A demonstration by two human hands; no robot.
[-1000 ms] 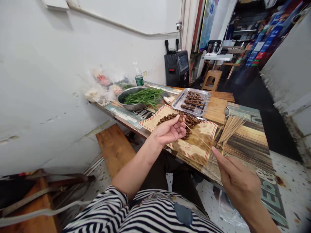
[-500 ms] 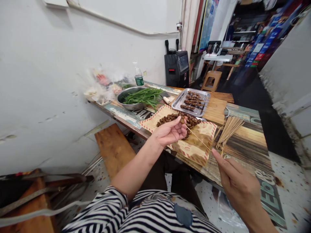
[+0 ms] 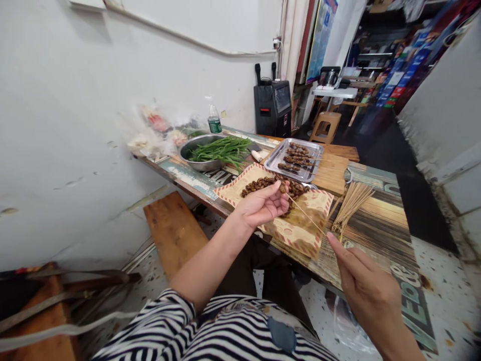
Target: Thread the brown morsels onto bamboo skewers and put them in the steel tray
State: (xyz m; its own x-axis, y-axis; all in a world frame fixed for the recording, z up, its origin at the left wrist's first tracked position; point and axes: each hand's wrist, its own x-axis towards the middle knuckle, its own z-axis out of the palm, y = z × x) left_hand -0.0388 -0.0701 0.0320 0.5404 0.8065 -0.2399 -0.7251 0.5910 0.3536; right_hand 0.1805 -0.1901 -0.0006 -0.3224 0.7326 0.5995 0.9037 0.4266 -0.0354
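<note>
My left hand [image 3: 267, 203] is closed on a small brown piece that looks like a silkworm pupa [image 3: 282, 187], pinched between thumb and fingers. A thin wooden skewer [image 3: 305, 214] runs from that piece down to my right hand [image 3: 366, 276], whose fingers close on its other end. Beneath my left hand, a heap of the same shiny brown pieces [image 3: 255, 186] lies on printed paper [image 3: 289, 233] with a striped border. Beyond it, a metal tray [image 3: 271, 161] bears several loaded skewers [image 3: 296, 159]. Right of the paper lies a bundle of bare skewers [image 3: 351, 205].
A steel bowl [image 3: 205, 164] of green leafy stalks [image 3: 221, 150] stands at the table's far left, near plastic bags [image 3: 158, 133] and a bottle [image 3: 214, 120]. A wooden board [image 3: 332, 175] lies beside the tray. A black speaker [image 3: 273, 108] stands behind; a wooden bench [image 3: 175, 233] is at left.
The view has shifted very slightly. Both hands keep nearly the same pose, with the skewer between them.
</note>
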